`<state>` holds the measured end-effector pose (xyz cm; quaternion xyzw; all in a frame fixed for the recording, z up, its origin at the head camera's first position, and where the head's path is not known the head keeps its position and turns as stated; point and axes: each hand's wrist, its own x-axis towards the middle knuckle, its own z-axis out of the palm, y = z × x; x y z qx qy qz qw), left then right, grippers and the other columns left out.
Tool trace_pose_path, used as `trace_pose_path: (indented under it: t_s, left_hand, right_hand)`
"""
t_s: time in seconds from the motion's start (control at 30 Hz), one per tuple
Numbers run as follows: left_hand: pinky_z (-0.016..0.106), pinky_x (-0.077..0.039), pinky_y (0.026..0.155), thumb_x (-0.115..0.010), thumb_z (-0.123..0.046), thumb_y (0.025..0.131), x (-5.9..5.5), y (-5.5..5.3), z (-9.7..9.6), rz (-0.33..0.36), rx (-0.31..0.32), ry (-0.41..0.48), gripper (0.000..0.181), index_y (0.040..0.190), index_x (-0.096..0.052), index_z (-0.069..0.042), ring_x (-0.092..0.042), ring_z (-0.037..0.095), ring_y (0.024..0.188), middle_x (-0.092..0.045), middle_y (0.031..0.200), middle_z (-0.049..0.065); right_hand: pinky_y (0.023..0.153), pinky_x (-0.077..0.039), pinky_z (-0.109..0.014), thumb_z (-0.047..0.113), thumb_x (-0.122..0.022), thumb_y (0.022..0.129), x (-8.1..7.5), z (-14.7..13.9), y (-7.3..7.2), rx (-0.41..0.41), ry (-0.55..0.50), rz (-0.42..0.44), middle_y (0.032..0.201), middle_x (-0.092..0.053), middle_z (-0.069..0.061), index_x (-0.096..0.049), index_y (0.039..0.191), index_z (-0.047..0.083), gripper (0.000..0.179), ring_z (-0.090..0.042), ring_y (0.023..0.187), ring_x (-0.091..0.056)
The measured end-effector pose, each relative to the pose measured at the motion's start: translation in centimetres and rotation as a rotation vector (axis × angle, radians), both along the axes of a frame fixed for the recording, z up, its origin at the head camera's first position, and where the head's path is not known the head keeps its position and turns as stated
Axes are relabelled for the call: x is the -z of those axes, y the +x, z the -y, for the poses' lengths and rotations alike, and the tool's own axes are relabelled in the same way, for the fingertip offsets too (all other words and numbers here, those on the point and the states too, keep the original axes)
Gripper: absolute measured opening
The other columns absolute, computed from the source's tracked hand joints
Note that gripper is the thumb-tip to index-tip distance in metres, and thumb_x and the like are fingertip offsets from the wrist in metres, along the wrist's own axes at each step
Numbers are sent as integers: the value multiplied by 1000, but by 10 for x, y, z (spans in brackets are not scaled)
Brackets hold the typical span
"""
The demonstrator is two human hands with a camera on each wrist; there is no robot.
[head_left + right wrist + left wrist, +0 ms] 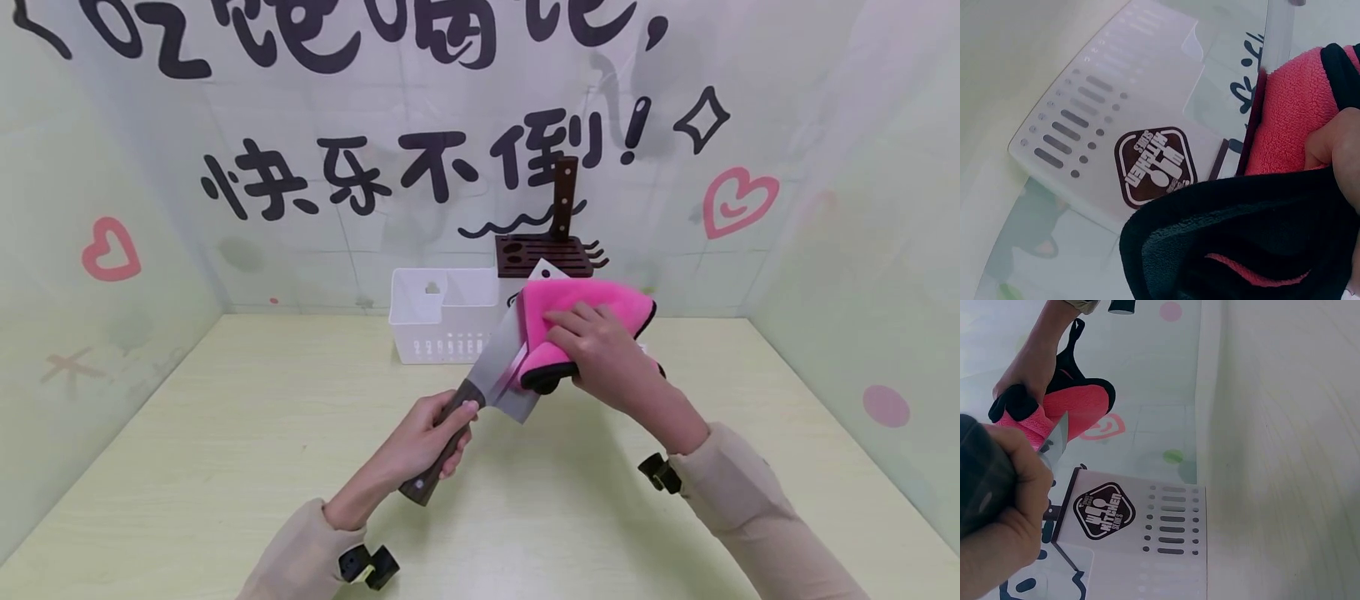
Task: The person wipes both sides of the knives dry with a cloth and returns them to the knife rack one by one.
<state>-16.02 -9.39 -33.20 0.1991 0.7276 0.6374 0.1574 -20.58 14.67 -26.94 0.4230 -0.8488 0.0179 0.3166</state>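
Note:
My left hand (423, 446) grips the dark wooden handle (442, 454) of a cleaver, held at a slant above the table. Its broad steel blade (501, 360) points up and away to the right. A pink cloth (555, 312) with black edging covers the upper part of the blade, leaving a corner with a hole showing past it. My right hand (611, 358) holds the cloth against the blade, its fingers bent into the fabric. In the left wrist view the cloth (1082, 406) folds over the blade edge, black underside turned out. Close to my right hand, the black side (1210, 231) fills the lower right wrist view.
Behind the hands, against the back wall, stands a white perforated kitchen rack (450, 342) with a dark slotted top (517, 258) and side hooks. A knife with a brown riveted handle (564, 196) stands in its slots. Printed walls enclose the pale table (262, 433).

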Motion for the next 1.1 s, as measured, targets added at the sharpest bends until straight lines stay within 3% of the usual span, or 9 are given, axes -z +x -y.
trace_pose_path:
  t_s: [0.73,1.1]
  left_hand:
    - [24,-43,40,-39,-34,95,-6,-4,0,29,-26,3,38,93,-43,4,-45,11,41,-46,63,5]
    - [23,-42,40,-39,-35,95,-6,-6,0,52,-38,17,40,95,-42,5,-45,11,41,-45,64,5]
  right_hand:
    - [76,-46,-31,13,-81,60,9,23,22,-136,89,-84,101,-64,-7,-65,88,8,33,-22,91,-56]
    - [69,-44,-27,8,-74,68,11,34,34,-189,143,-145,100,-64,-5,-63,80,9,16,-19,85,-55]
